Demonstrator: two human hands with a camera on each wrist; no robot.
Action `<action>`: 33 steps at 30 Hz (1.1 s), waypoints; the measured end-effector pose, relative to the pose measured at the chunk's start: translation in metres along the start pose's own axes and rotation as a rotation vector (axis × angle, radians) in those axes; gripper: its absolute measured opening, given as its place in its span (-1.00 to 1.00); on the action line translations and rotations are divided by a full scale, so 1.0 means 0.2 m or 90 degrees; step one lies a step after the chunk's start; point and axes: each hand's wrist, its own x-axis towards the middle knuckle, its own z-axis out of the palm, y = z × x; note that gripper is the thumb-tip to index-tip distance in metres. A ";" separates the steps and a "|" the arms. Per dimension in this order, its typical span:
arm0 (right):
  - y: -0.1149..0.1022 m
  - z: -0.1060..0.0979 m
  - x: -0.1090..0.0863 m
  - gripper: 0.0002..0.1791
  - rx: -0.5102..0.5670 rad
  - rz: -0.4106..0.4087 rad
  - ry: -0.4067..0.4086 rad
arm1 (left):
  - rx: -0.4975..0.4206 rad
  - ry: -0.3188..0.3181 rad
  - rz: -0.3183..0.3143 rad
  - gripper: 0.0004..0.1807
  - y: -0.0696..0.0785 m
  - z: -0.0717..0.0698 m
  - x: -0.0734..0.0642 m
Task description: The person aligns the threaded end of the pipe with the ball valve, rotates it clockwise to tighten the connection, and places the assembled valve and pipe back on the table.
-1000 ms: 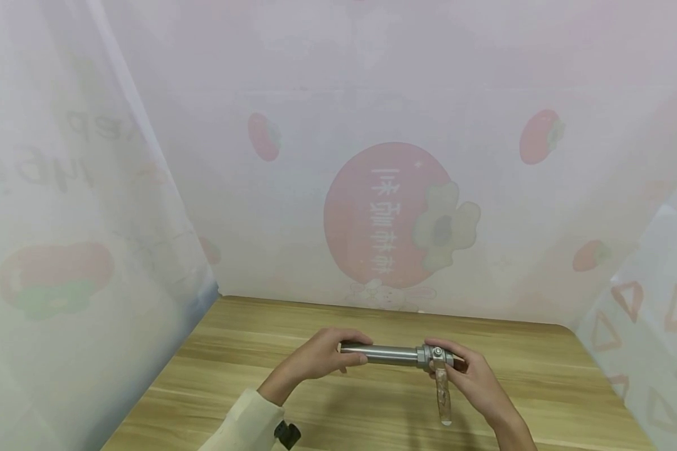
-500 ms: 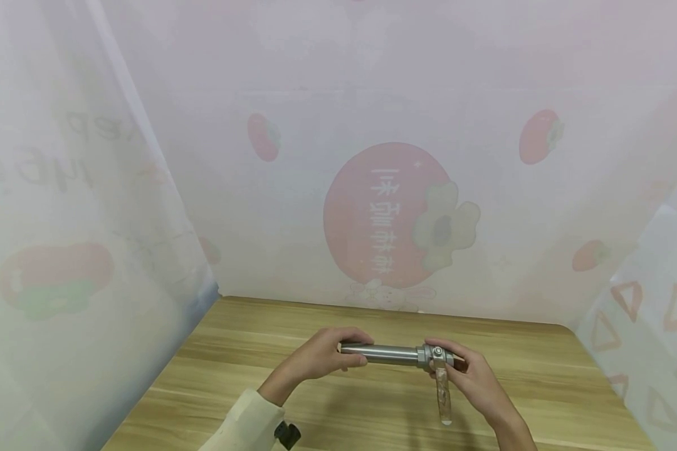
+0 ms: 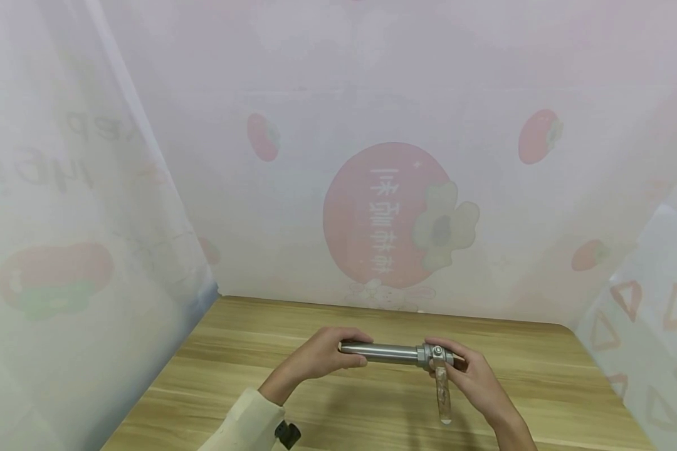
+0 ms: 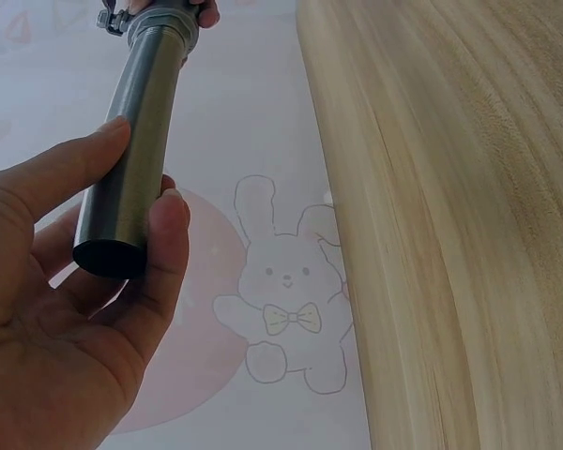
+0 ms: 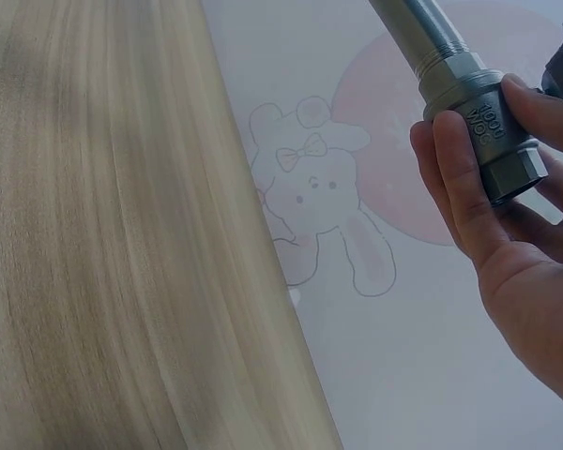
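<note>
A straight metal pipe [image 3: 392, 354] joins a ball valve [image 3: 427, 356] at its right end; some thread shows at the joint in the right wrist view. My left hand [image 3: 321, 356] grips the pipe near its left end, thumb on one side and fingers on the other, as the left wrist view also shows [image 4: 103, 281]. Around the valve body [image 5: 488, 122], marked with raised lettering, curl the fingers and thumb of my right hand [image 3: 474, 376]. The valve's lever handle [image 3: 442, 394], covered in a brownish wrap, points toward me. Pipe and valve are held level above the table.
Under the hands lies a wood-grain table [image 3: 248, 332]. Pale curtains with printed fruit and a rabbit [image 4: 286, 291] hang behind it and on both sides. A small black device [image 3: 287, 434] sits at the left sleeve's cuff [image 3: 254, 413].
</note>
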 end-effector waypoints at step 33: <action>-0.01 0.00 0.00 -0.44 0.004 -0.005 -0.002 | -0.072 -0.011 -0.018 -0.62 0.01 0.00 0.00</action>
